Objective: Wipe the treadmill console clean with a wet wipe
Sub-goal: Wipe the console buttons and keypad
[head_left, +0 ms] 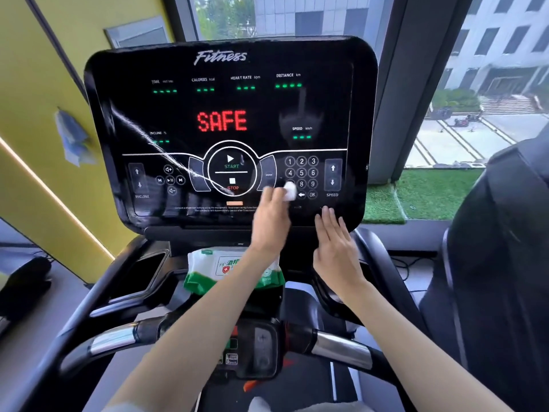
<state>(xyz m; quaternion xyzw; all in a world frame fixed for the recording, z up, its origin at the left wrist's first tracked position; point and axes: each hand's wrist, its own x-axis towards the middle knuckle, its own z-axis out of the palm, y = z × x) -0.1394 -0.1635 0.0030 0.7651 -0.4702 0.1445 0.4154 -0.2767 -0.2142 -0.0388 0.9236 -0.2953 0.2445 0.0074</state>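
Note:
The black glossy treadmill console fills the upper middle and shows "SAFE" in red. A wet streak runs diagonally across its left half. My left hand presses a small bunched white wet wipe against the panel just left of the number keypad. My right hand lies flat with fingers together, its fingertips touching the console's lower right edge, holding nothing. A green and white pack of wet wipes rests on the shelf below the console, partly behind my left forearm.
Chrome and black handlebars cross in front of me with a small control unit between them. A yellow wall stands at left, a window and a second machine at right.

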